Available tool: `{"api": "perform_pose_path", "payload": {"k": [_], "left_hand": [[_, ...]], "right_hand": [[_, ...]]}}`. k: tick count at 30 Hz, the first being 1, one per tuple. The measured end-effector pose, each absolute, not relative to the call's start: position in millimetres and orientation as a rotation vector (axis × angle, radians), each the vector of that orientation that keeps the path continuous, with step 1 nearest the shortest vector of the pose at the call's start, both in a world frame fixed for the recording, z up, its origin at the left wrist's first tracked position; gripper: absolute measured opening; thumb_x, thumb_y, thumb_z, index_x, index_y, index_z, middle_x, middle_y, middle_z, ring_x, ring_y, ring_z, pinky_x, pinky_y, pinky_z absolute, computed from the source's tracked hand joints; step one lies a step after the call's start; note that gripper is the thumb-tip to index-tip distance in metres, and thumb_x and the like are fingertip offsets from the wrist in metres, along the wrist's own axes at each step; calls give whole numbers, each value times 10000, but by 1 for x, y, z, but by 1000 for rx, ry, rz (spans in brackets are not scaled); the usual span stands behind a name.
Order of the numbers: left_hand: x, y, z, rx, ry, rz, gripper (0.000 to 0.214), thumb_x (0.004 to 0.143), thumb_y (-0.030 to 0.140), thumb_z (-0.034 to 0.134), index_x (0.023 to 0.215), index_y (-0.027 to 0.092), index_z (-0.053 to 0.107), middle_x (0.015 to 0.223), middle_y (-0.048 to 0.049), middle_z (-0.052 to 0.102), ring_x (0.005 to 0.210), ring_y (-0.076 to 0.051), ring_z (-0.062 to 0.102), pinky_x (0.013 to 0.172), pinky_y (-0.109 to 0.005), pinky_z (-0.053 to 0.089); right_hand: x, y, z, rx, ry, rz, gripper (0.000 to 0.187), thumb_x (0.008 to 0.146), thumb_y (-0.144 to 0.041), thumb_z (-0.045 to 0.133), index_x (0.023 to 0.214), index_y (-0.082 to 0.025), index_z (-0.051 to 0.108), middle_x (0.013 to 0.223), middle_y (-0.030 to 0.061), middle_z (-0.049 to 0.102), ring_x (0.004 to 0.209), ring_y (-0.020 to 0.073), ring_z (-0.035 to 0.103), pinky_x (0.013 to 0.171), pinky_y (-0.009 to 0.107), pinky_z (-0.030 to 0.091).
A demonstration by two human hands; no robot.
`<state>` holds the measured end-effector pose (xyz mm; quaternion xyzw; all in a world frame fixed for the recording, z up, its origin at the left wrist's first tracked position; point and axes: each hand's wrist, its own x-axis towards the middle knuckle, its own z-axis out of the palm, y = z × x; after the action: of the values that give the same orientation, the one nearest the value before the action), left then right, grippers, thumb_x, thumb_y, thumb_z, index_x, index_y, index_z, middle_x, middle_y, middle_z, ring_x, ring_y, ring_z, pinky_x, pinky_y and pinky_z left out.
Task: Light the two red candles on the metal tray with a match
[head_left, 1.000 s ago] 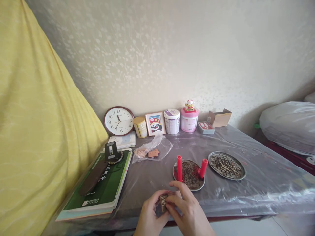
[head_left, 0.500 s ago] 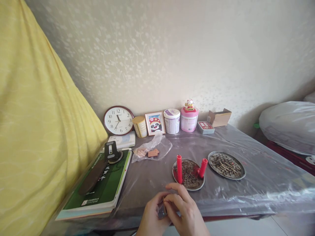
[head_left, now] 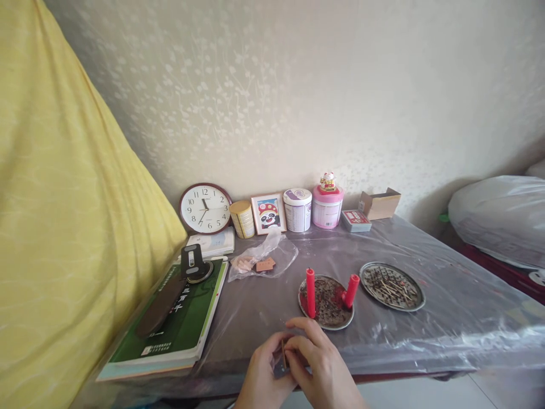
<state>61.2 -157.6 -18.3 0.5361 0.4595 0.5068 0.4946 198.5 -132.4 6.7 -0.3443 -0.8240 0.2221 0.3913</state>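
Observation:
Both my hands meet at the table's near edge around a small matchbox. My left hand cradles the box from the left, fingers curled round it. My right hand is bent over the box's right side, thumb and fingers pinched at it; I cannot make out whether they hold a match. Just beyond my hands lies a round metal plate with a dark, speckled surface. Two red candles stand on it, one upright on the left and one leaning on the right.
A second metal plate holding several used matches lies right of the first. A green book, a crumpled plastic bag, a wall clock, tins, a framed picture and a cardboard box sit farther back. A yellow curtain hangs left.
My hands have drawn slightly nearer to me with the matchbox. My right fingers have shifted over the box's end. Everything on the table stays put.

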Motion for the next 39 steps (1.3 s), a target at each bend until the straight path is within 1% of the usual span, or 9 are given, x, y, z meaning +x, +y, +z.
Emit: {"api": "perform_pose_path", "payload": {"k": [5,12,16,19,22,25,30,35,39], "left_hand": [[59,-156,-23,1300,1164,1230,372,635,55,638,989,167,633,958,-87,732,905,-258,670,802,-340,487],[61,-157,-17,1300,1183,1219,321,648,70,645,952,172,643,924,-79,736,856,-256,669,761,-336,490],[65,-156,-19,1246,1123,1244,349,592,18,645,896,189,650,873,-50,742,832,-260,674,726,-329,491],[65,-156,-25,1144,1023,1290,342,589,56,700,902,186,664,856,-59,749,826,-266,679,751,-352,488],[61,-155,-32,1027,972,1322,358,597,132,763,941,178,676,838,-66,745,799,-251,672,747,-351,480],[56,-155,-35,906,946,1337,390,581,156,796,953,181,682,831,-52,722,769,-221,641,716,-339,476],[54,-156,-22,655,862,1364,362,590,158,775,935,180,666,820,-61,701,717,-219,629,648,-359,485],[52,-158,-11,568,894,1404,287,646,131,699,924,176,643,813,-76,716,714,-230,657,651,-357,474],[52,-158,-12,552,910,1418,285,654,125,676,933,167,635,803,-86,723,689,-229,657,631,-355,474]], "right_hand": [[201,-132,7,-896,-2129,562,225,800,-14,577,843,-204,691,1168,100,596,1039,235,608,893,371,510],[201,-131,6,-899,-2121,549,186,810,-23,535,811,-184,627,1112,110,605,995,232,619,861,370,518],[196,-134,9,-911,-1997,739,153,828,-81,510,794,-190,613,1108,112,610,961,217,640,808,311,529],[195,-134,14,-959,-1741,962,117,872,-218,518,804,-196,612,1113,102,616,922,208,645,767,279,522],[202,-128,18,-1057,-1398,1151,223,887,-401,530,836,-196,604,1014,77,648,812,188,621,714,261,500],[210,-120,17,-1116,-1169,1280,307,840,-488,583,795,-186,610,838,47,654,790,192,585,723,261,468],[214,-116,9,-1068,-986,1420,312,793,-497,636,774,-187,611,747,25,631,756,196,561,719,283,452],[212,-116,14,-1102,-1034,1343,302,788,-472,636,693,-188,596,662,3,590,685,166,506,682,252,416],[207,-117,17,-1058,-1098,1452,299,769,-462,644,680,-181,599,656,7,592,639,160,501,622,248,419]]}}
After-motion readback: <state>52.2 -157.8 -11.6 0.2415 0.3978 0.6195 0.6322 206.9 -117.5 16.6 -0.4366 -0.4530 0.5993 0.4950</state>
